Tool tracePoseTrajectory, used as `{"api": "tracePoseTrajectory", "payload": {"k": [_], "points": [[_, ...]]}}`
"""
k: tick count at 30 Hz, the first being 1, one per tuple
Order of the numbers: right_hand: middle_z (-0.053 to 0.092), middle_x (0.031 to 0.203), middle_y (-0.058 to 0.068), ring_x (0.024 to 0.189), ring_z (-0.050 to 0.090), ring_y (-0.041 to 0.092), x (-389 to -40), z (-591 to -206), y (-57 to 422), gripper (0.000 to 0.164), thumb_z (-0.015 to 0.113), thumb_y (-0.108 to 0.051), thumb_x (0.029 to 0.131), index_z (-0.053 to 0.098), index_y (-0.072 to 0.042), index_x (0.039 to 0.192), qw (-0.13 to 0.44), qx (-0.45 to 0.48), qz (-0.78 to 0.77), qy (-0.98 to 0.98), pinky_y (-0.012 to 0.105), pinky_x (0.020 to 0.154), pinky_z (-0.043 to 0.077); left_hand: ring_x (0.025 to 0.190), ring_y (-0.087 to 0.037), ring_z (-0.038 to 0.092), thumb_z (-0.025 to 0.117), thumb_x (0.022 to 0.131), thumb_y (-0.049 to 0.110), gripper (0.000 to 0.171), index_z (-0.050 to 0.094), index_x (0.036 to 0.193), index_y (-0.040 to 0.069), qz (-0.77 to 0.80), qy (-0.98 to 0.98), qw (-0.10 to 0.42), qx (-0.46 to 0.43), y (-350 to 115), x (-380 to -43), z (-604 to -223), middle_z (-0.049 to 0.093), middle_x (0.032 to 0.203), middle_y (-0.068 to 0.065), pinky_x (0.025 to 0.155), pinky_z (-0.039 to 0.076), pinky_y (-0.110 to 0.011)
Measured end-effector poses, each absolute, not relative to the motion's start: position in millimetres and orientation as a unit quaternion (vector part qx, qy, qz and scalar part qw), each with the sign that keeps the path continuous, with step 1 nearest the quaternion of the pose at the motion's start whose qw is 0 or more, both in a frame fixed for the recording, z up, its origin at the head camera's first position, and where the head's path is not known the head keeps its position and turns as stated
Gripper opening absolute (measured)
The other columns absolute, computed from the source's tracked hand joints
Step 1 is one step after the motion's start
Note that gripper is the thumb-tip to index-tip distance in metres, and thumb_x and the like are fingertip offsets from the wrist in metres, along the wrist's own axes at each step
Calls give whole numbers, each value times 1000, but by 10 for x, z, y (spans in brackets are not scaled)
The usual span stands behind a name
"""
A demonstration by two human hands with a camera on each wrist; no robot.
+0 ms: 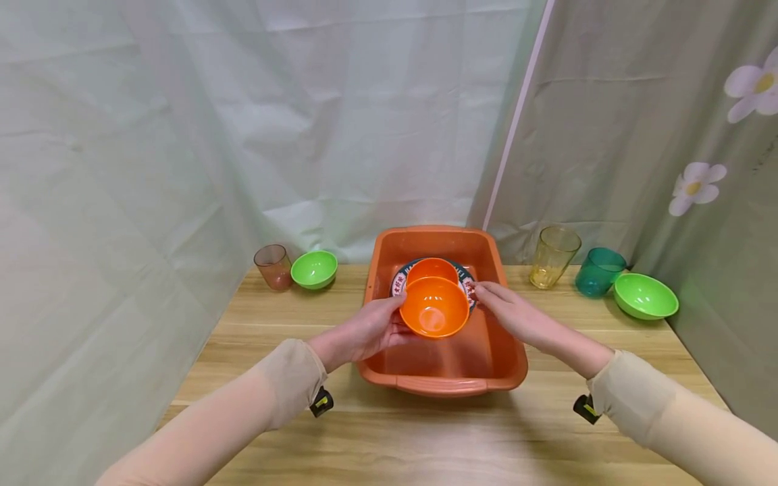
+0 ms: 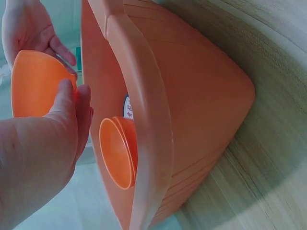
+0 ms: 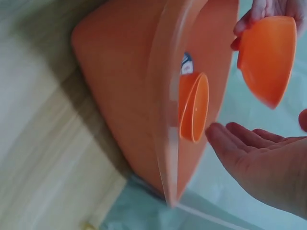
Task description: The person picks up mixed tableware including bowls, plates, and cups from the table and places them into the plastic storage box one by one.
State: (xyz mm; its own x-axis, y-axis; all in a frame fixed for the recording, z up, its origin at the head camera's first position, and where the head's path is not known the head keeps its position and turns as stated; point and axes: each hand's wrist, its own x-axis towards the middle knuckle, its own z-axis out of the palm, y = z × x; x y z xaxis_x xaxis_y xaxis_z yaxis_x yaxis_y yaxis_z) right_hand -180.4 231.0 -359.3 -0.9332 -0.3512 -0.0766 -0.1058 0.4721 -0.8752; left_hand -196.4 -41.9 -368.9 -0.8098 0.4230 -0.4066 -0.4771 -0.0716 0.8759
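My left hand point(image 1: 373, 329) grips an orange bowl point(image 1: 434, 314) by its left side, thumb at the rim and fingers underneath. The bowl is raised over a terracotta-coloured basin point(image 1: 444, 386), as both wrist views show. Close by the bowl's right side is my right hand point(image 1: 513, 314), with extended fingers and nothing in its grasp. In the right wrist view a gap shows between that hand point(image 3: 264, 158) and the held bowl point(image 3: 271, 57). Inside the basin, nested orange bowls point(image 3: 200, 108) sit by a patterned plate point(image 1: 398, 283), which they partly hide.
Left of the basin stand a brownish clear cup point(image 1: 273, 268) and a green bowl point(image 1: 314, 270). To the right are a yellow clear cup point(image 1: 553, 260), a teal cup point(image 1: 598, 273) and another green bowl point(image 1: 645, 297). Curtains point(image 1: 365, 121) hang behind the wooden table point(image 1: 389, 439).
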Motion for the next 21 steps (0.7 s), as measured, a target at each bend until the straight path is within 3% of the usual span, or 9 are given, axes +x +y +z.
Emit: {"api": "tracePoseTrajectory", "payload": {"k": [5,11,21], "points": [[37,162,13,146,36,37,-1719,-3584,2434,67,42,-52,108,34,-10,160,74,-174,-404,895,60,115,31,109,-31,67,36,113,31,52,39,149,-7,731,611,302,-21,-449,-1969,-3692,61,131,-27,98,53,-45],[26,167,13,151,26,40,-1584,-3547,2534,74,46,-54,106,24,-14,164,25,-208,-304,929,63,117,26,106,-29,67,38,113,33,54,39,150,-6,727,619,296,-22,-489,-2008,-3674,62,129,-27,105,47,-49],[17,170,10,155,7,39,-1443,-3587,2642,84,51,-63,101,19,-21,166,-19,-231,-160,960,67,119,12,111,-32,65,36,113,33,54,39,151,-5,728,621,289,-24,-541,-2088,-3648,58,135,-29,103,49,-48]]}}
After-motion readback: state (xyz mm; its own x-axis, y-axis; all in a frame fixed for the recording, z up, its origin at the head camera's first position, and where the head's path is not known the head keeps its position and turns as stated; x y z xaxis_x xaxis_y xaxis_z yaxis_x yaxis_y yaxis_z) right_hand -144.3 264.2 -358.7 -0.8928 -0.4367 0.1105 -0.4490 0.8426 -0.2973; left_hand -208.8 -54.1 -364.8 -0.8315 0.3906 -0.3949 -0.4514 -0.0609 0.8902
